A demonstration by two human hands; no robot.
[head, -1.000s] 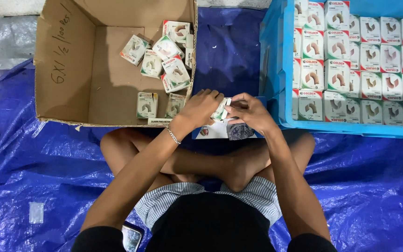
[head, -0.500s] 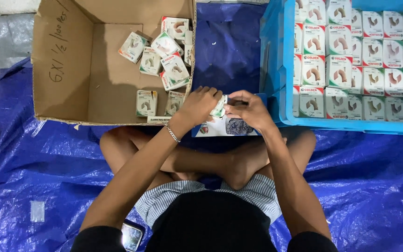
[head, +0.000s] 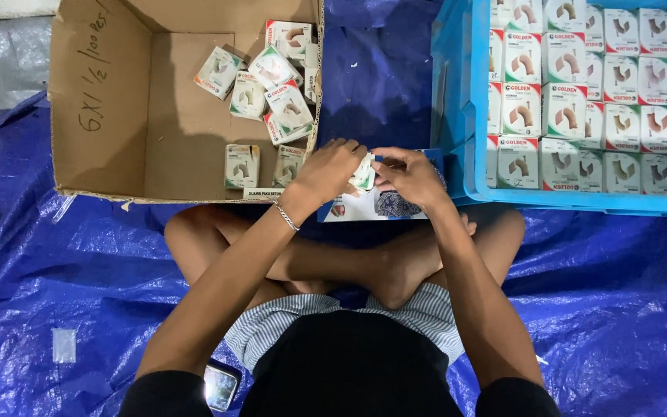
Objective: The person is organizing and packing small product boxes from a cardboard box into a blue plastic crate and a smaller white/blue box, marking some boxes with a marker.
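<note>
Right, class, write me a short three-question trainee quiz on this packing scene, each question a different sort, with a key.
1. True or false: both hands, the left hand and the right hand, are on one small white carton.
2. Multiple choice: where do the small cartons stand in neat rows? A) the cardboard box B) the blue plastic crate C) the blue tarpaulin
3. Fill in: the left wrist wears a thin ____.

Key: 1 true. 2 B; the cartons in the cardboard box lie loose and jumbled. 3 bracelet.
</note>
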